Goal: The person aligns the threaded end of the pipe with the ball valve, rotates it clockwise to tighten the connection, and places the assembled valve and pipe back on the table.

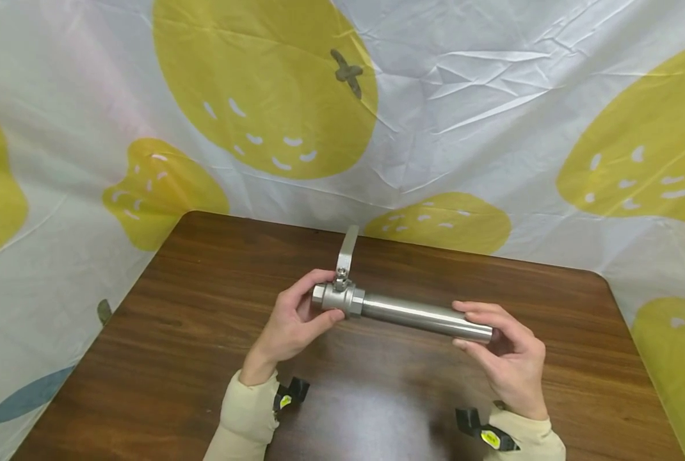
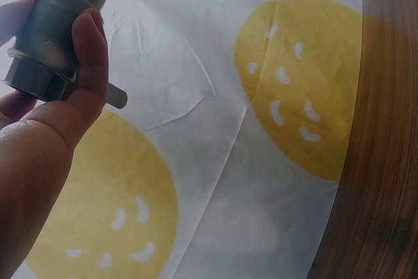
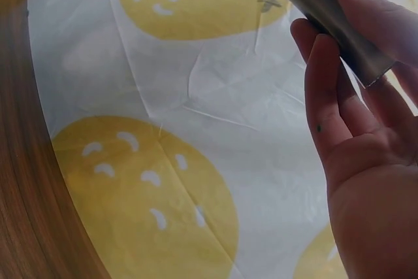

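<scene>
Valve-and-pipe assembly (image 1: pixel 400 310) held between both hands, above table (image 1: pixel 175 333).

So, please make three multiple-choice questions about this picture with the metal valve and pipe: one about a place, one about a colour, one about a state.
1. Which part does the left hand hold?
A. the valve body
B. the free end of the pipe
C. the tip of the lever handle

2. What colour are the fruit shapes on the white cloth?
A. red
B. yellow
C. purple

3. How is the valve and pipe assembly placed?
A. lying flat on the wooden table
B. standing upright on the table
C. held above the table by both hands

Answers:
1 A: the left thumb and fingers curl round the valve body, while the right hand grips the pipe's free end.
2 B: the printed fruits are yellow.
3 C: each hand holds one end, and the assembly appears clear of the table.
</scene>
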`<state>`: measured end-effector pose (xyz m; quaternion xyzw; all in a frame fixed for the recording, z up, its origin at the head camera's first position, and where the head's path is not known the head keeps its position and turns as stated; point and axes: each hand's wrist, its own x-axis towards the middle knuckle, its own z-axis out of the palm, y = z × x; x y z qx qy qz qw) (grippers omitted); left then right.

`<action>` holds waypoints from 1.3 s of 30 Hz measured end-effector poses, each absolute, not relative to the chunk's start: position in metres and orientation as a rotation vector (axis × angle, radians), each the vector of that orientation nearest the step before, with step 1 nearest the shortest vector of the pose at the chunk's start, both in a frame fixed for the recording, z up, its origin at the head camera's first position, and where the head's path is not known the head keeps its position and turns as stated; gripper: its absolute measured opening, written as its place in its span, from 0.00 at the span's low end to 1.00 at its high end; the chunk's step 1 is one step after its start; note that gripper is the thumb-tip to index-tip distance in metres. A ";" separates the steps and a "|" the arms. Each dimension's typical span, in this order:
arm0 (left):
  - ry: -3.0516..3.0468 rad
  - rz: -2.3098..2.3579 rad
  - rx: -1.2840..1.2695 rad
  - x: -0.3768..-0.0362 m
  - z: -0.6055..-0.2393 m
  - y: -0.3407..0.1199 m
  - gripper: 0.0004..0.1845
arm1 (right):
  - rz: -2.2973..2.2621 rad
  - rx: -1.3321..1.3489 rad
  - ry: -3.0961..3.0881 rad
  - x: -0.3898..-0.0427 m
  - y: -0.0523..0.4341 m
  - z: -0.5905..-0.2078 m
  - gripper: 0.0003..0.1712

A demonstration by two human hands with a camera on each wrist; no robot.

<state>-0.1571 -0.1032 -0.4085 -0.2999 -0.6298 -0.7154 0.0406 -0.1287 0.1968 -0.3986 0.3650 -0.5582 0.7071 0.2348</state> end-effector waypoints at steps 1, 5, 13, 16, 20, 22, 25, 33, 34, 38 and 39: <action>-1.931 -2.186 -0.919 -0.157 -0.408 -0.103 0.25 | 1.937 1.001 -1.536 -0.129 0.197 -0.399 0.23; -1.928 -2.173 -0.925 -0.157 -0.409 -0.104 0.24 | 1.936 0.983 -1.559 -0.129 0.196 -0.400 0.23; -1.897 -2.153 -1.016 -0.157 -0.408 -0.104 0.23 | 1.928 0.922 -1.621 -0.129 0.200 -0.405 0.26; -1.902 -2.149 -1.029 -0.157 -0.406 -0.104 0.23 | 1.923 0.905 -1.652 -0.128 0.202 -0.407 0.26; -1.905 -2.140 -1.037 -0.156 -0.405 -0.103 0.23 | 1.919 0.885 -1.698 -0.128 0.204 -0.408 0.26; -1.906 -2.139 -1.037 -0.156 -0.405 -0.103 0.23 | 1.920 0.875 -1.721 -0.128 0.205 -0.409 0.26; -1.909 -2.129 -1.039 -0.156 -0.404 -0.103 0.24 | 1.928 0.863 -1.747 -0.128 0.206 -0.410 0.26; -1.920 -2.098 -1.036 -0.154 -0.404 -0.102 0.24 | 1.913 0.737 -1.860 -0.126 0.206 -0.409 0.22; -1.923 -2.093 -1.032 -0.154 -0.404 -0.103 0.24 | 1.896 0.704 -1.888 -0.125 0.206 -0.408 0.21; -1.936 -2.075 -1.016 -0.154 -0.403 -0.103 0.25 | 1.806 0.541 -2.031 -0.124 0.205 -0.407 0.18; -1.938 -2.073 -1.014 -0.154 -0.403 -0.103 0.25 | 1.790 0.511 -2.055 -0.123 0.205 -0.407 0.18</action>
